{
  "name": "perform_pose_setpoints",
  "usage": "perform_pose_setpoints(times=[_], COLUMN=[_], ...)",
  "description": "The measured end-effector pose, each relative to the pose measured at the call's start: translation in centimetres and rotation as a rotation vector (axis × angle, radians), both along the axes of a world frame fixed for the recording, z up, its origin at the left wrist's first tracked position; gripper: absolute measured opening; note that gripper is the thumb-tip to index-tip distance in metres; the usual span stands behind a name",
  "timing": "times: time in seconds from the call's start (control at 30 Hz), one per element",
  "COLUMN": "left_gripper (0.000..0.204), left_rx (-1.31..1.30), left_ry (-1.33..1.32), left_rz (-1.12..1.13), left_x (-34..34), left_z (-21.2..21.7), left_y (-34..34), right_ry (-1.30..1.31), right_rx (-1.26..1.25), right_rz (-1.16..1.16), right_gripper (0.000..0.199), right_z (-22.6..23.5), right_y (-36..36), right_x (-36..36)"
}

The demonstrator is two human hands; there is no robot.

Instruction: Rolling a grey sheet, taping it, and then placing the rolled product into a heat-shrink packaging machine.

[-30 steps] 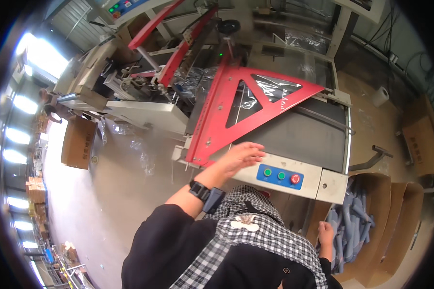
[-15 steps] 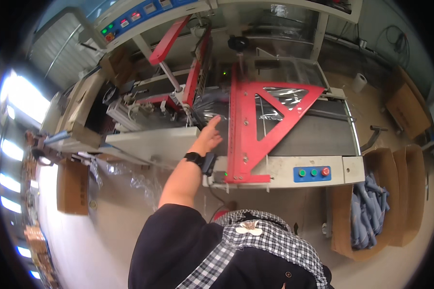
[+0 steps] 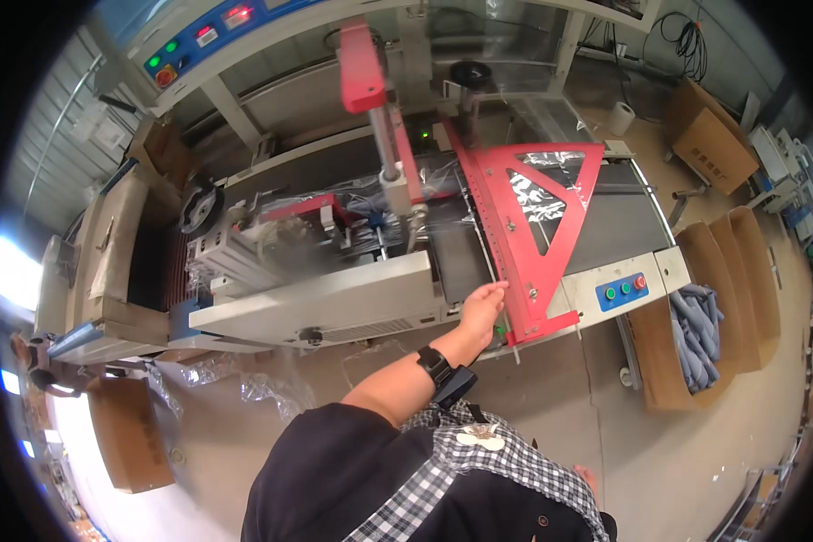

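Note:
My left hand, with a black watch on its wrist, is at the near left edge of a red triangular frame on a machine. Its fingers are closed together, the tips close against that edge. What they pinch, if anything, is too small to make out. Clear film shows through the frame's openings, above a dark conveyor belt. More clear film lies left of the frame. Only a small part of my right hand shows, beside the checked apron; its fingers are mostly hidden.
A blue button panel sits on the machine's front. An open carton with blue-grey rolled pieces stands at right. A red arm on a post rises behind my hand. Loose film and a brown carton lie left.
My left hand has come back from over the film to the frame's near edge, and its stretched fingers have closed. The whole view has turned. Part of my right hand now shows.

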State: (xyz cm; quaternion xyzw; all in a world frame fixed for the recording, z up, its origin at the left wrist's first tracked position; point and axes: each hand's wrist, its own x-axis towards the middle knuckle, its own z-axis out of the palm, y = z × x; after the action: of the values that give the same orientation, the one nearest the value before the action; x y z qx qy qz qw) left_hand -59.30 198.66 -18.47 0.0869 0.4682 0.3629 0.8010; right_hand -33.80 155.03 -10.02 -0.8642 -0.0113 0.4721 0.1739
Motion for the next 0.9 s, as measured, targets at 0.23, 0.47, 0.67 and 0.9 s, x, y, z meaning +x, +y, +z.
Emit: perform_pose_setpoints(times=[0.23,0.47,0.67,0.9], left_gripper=[0.023,0.018,0.045,0.077], left_rx=[0.592,0.828,0.487,0.391], left_ry=[0.292,0.821,1.678,1.668], left_rz=[-0.519,-0.019,-0.331,-0.891], left_x=[-15.9,-41.8,-65.5,-78.2], left_z=[7.7,9.3,3.8,-9.0], left_y=[-2.7,-0.6,7.8,19.2], right_ry=[-0.192,-0.067,-0.063,-0.162], right_rx=[0.164,-0.058,-0.090,-0.048], right_rz=[-0.253,-0.249,-0.375,-0.498], right_gripper=[0.024,0.030,0.031,0.033], right_z=[-3.2,-8.1,-12.5,-15.5], right_y=[-9.7,-20.2,-22.8,-22.1], right_x=[-9.1,-24.5,-32.6,-41.2])
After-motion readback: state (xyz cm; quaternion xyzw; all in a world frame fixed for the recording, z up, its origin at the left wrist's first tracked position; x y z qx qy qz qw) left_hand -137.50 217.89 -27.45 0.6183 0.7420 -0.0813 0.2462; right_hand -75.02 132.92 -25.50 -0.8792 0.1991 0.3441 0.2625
